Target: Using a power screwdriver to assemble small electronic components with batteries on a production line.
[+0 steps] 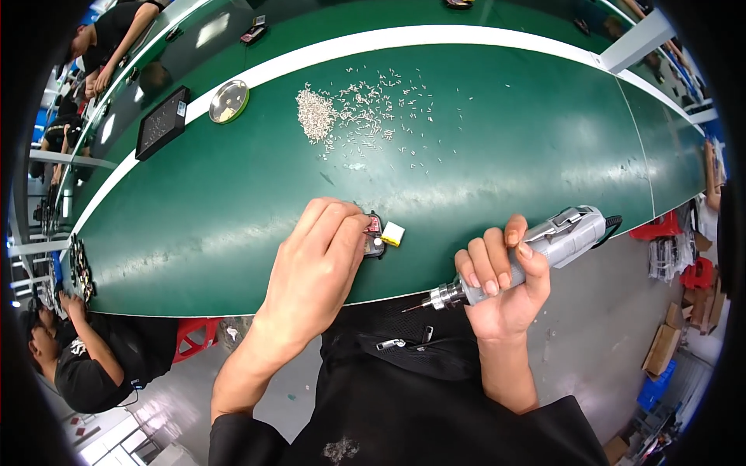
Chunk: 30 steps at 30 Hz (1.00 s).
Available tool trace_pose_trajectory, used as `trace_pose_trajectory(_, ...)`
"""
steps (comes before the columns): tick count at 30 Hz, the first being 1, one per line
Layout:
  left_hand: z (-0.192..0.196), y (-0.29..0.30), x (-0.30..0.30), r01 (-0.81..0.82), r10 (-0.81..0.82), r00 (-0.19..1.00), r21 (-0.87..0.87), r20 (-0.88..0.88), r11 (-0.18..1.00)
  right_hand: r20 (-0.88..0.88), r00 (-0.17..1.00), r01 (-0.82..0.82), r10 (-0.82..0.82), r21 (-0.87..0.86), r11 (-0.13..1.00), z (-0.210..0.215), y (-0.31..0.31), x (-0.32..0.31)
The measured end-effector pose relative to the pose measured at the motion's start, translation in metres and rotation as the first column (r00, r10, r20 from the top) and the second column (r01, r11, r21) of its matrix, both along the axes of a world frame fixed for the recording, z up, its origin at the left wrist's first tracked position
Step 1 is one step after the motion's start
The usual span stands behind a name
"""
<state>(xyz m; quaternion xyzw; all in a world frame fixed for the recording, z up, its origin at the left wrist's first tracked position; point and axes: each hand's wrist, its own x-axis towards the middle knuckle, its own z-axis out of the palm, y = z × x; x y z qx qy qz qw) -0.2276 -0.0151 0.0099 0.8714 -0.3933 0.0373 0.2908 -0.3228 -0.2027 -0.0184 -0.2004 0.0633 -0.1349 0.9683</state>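
My right hand (509, 283) is wrapped round a grey electric screwdriver (571, 233). The tool lies slanted, its thin bit pointing left over the near edge of the table, in front of my body. My left hand (315, 260) has its fingers closed on a small black device (377, 250) with a red part inside, which lies on the green table near its front edge. My fingers cover the left part of the device. Touching or just beside its right side is a small white and yellow block (392, 234).
A heap of tiny pale screw-like pieces (316, 115) spreads to the right across the green table (233, 217). Further left are a round dish (229, 102) and a black tray (163, 124). A white strip (435, 35) edges the far side. Another person (93, 349) sits at the left.
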Motion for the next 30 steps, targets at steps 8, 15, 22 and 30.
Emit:
trace_pose_trajectory(8, -0.008, -0.016, -0.025, 0.157, -0.16, 0.973, 0.034, 0.164, 0.987, -0.167, 0.983, -0.076, 0.081, 0.033, 0.997, 0.006, 0.059, -0.028)
trace_pose_trajectory(15, -0.006, -0.021, -0.036, 0.133, -0.171, 0.949, 0.156, 0.264, 0.979, -0.212, 0.977, -0.058, 0.028, -0.134, 0.989, 0.004, 0.067, -0.033)
trace_pose_trajectory(22, -0.012, -0.016, -0.044, 0.103, -0.15, 0.963, 0.21, 0.222, 0.972, -0.071, 0.988, -0.149, 0.139, -0.163, 0.975, 0.003, 0.034, -0.022)
trace_pose_trajectory(30, -0.01, -0.008, -0.051, 0.15, -0.243, 0.938, 0.344, 0.247, 0.927, 0.188, 0.963, -0.062, 0.193, -0.54, 0.839, 0.044, -0.019, 0.029)
